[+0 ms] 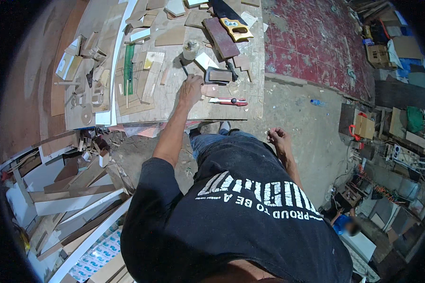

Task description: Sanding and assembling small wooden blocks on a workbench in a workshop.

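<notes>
My left hand (pixel 191 89) is closed at the near part of the worktable (pixel 174 113), its fingers around a thin dark stick (pixel 183 67) whose far end points toward a cloudy jar (pixel 191 49). Just right of this hand lies a wooden block with dark sheet around it (pixel 219 76). A red utility knife (pixel 228 101) rests closer to the table's front edge. Out to the right, over the floor, my right hand (pixel 279 137) hangs with curled fingers, thumb and fingertips close together. Whatever it may hold is too small to make out.
A handsaw (pixel 233 28) with a yellow handle lies by a dark red board (pixel 221 37). Wood offcuts and a green ruler (pixel 129 68) cover the table's left. Scrap boards (pixel 75 193) are heaped at lower left. Another person (pixel 347 224) is at lower right.
</notes>
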A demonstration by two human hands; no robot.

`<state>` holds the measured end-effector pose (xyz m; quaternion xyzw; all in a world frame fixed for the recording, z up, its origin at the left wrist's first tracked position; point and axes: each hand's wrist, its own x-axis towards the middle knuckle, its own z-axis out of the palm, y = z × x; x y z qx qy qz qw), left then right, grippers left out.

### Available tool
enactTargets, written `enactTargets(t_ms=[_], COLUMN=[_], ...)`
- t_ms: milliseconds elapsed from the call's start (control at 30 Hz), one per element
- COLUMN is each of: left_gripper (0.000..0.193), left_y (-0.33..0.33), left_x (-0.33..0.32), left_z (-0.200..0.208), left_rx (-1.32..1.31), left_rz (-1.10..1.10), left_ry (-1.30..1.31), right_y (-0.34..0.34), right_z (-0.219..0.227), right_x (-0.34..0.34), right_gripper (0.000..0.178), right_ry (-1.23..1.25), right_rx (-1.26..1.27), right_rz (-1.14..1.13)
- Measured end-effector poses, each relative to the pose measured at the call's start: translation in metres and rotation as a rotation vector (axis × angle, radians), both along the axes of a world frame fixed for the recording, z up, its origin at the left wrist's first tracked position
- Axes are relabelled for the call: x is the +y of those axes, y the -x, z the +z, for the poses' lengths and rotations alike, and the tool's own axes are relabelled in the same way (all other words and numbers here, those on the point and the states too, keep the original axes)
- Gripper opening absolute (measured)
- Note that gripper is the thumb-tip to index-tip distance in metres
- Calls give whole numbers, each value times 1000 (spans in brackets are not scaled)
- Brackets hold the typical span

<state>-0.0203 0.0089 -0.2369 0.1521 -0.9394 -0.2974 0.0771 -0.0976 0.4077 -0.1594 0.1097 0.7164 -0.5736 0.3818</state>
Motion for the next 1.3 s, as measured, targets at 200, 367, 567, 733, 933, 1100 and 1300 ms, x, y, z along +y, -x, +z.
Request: enactTargets(t_ms=[200,367,567,733,933,1100,1300], left_gripper=[13,17,18,15,20,22,28], left_y=[-5,7,13,9,-4,-30,-65], left_x=[27,49,56,63,69,73,62], left_z=[5,-6,-16,-16,15,64,101], left_rx=[132,58,-27,145,405,562,698], left_rz=[141,177,207,440,680,736,636], left_ry=[35,-12,57,-500,-1249,-1428,-1352], right_y=[-3,-1,4,10,27,40,45], right_z=[7,-1,3,3,-7,-16,-38], right_x=[-8,1,11,11,-12,-70,-155], right_gripper=[12,14,13,12,11,12,15], right_ry=[5,12,2,-6,61,83,152], right_rx=[9,37,59,64,23,74,229], right_rz=[8,19,9,44,152,379,618])
